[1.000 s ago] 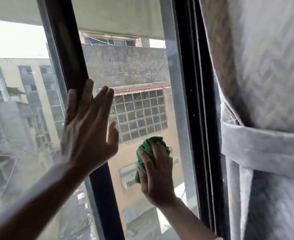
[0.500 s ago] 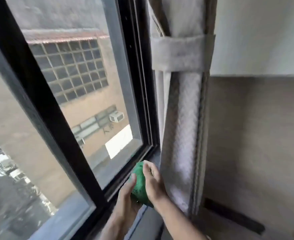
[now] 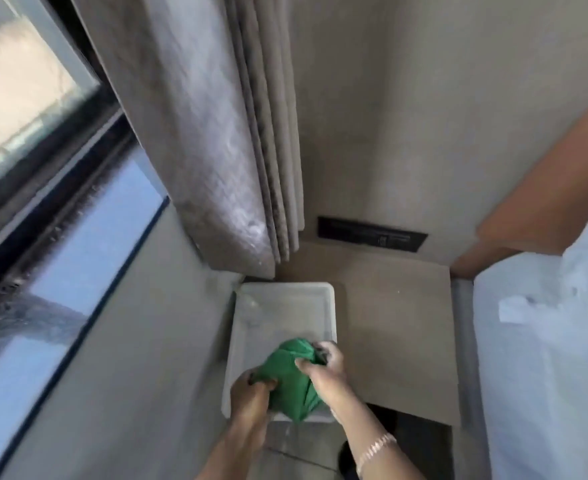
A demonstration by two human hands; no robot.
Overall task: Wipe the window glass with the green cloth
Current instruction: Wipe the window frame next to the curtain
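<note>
The green cloth (image 3: 290, 375) is bunched up between both hands, low in the head view, above a white plastic tub (image 3: 285, 306) that stands on the floor. My left hand (image 3: 251, 396) grips the cloth's lower left end. My right hand (image 3: 323, 367) grips its upper right end; a bracelet sits on that wrist. The window glass (image 3: 18, 84) is at the upper left, well away from the cloth, with its black frame (image 3: 53, 188) and a shiny sill below it.
A grey curtain (image 3: 209, 133) hangs from the top down to just behind the tub. A beige wall with a dark plate (image 3: 372, 233) lies beyond. A bed with pale sheets (image 3: 545, 341) and a wooden headboard fills the right side. Water seems to lie in the tub.
The view has swung from the window down to the floor. The cloth left the glass and came down over the tub, and my left hand left the frame and took hold of the cloth.
</note>
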